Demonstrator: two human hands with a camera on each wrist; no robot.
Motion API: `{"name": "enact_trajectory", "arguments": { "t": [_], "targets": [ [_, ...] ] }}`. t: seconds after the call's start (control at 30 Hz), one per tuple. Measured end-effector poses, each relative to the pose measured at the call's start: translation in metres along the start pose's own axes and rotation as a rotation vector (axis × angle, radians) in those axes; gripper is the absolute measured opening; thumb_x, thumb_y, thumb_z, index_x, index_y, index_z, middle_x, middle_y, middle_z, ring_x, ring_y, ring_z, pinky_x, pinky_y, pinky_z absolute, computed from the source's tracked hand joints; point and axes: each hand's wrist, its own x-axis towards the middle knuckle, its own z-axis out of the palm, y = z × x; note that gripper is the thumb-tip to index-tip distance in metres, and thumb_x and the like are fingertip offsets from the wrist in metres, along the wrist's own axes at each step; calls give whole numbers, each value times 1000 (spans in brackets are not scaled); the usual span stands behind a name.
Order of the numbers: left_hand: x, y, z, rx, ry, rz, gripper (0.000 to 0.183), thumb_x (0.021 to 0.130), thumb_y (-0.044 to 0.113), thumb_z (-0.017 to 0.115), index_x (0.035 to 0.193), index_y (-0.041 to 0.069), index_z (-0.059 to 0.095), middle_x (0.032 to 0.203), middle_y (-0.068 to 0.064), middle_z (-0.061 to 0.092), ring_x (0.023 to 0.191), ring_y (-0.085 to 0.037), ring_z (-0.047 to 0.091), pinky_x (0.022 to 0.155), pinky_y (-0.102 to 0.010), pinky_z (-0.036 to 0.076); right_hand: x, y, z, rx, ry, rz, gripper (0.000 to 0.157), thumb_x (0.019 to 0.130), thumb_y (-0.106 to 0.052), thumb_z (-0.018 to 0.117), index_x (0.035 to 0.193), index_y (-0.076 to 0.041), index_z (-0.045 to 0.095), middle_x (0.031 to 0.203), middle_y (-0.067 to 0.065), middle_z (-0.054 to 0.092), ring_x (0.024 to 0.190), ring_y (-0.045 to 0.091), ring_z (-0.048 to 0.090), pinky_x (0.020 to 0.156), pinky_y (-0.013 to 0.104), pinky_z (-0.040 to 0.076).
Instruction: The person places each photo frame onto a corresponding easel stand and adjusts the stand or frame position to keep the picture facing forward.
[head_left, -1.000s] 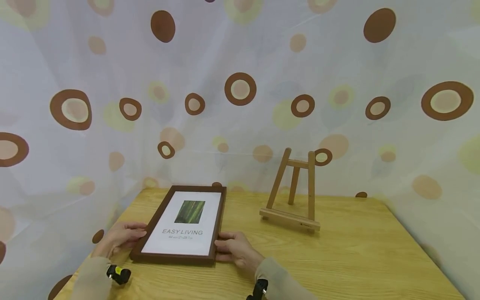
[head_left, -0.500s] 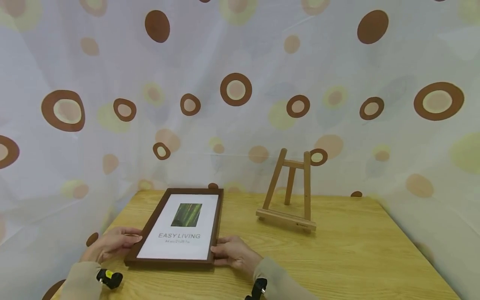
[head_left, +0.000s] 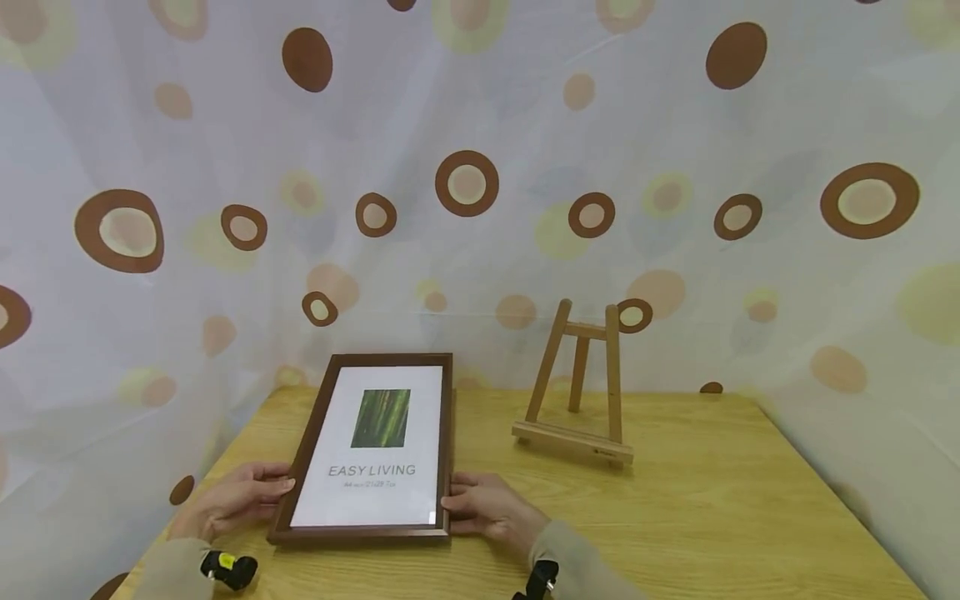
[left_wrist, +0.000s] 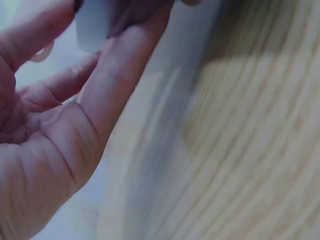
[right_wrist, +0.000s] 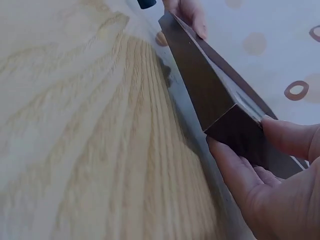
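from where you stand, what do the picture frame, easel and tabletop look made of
Picture frame: wood or a lookalike; smooth dark-brown surface, slight sheen. Easel: probably wood, smooth finish; light-brown slats. Tabletop: wood or printed laminate, smooth finish; streaky grain.

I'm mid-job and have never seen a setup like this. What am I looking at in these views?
There is no machine here: a person works with a bare left hand and right hand. The widest picture comes from a camera on the head, looking forward and down. The other two come from wrist cameras, one on each arm. In the head view, both hands grip a brown picture frame by opposite sides, near its lower end. The right wrist view shows that thumb on top and fingers underneath; the left wrist view is blurrier. The frame looks raised from the wooden table, at least partly. To its right, a wooden easel stands on the table.
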Motion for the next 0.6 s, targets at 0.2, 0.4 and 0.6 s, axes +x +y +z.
{"name": "enact_trajectory", "arguments": {
  "t": [0.2, 0.4, 0.6],
  "targets": [
    [2, 4, 8, -3, -87, 46, 72, 92, 6, 51, 136, -18, -1, 133, -30, 34, 107, -28, 52, 88, -46, 44, -6, -7, -14, -3, -6, -23, 68, 80, 10, 60, 137, 11, 23, 137, 27, 31, 104, 33, 54, 81, 49, 47],
    [3, 7, 15, -33, -216, 84, 81, 88, -3, 54, 141, -4, -8, 137, -28, 31, 110, -34, 50, 90, -46, 42, -9, -15, -23, 2, 9, -71, 68, 80, 11, 60, 137, 10, 24, 134, 29, 37, 101, 32, 56, 81, 48, 48],
    [5, 4, 22, 4, -169, 49, 87, 86, 0, 58, 144, 5, -7, 136, -36, 19, 109, -33, 51, 89, -47, 43, -11, -18, -28, -54, 29, -104, 70, 77, 8, 64, 137, 10, 27, 134, 28, 36, 103, 31, 55, 82, 45, 48]
  ]
}}
